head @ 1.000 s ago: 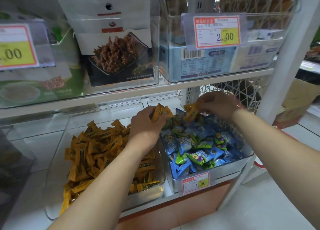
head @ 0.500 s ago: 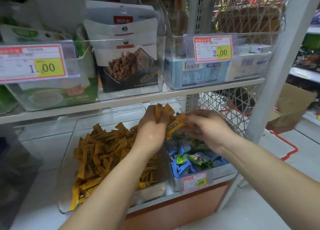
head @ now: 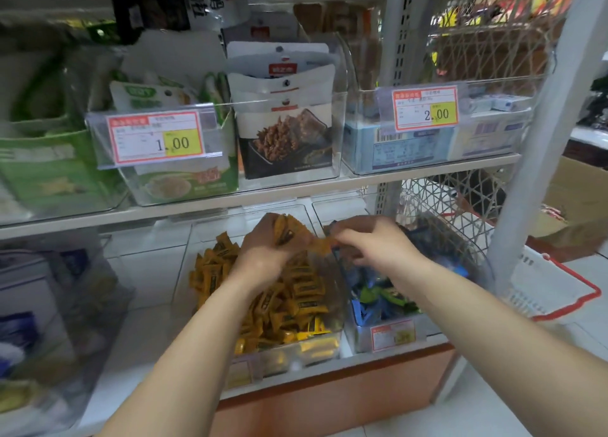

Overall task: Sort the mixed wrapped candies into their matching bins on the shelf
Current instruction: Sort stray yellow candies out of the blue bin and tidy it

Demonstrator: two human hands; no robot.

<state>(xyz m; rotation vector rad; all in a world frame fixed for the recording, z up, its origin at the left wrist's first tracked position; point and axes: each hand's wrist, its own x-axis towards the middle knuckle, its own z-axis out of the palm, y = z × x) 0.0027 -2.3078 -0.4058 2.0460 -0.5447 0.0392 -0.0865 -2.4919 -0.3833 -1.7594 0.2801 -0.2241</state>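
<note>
A single head-worn camera looks forward and slightly down at a shop shelf (head: 296,193) from close range, near enough that both forearms run in from the bottom edge. The wide lens bows the shelf post (head: 539,140) at right. The picture is blurred, possibly from head movement.
</note>
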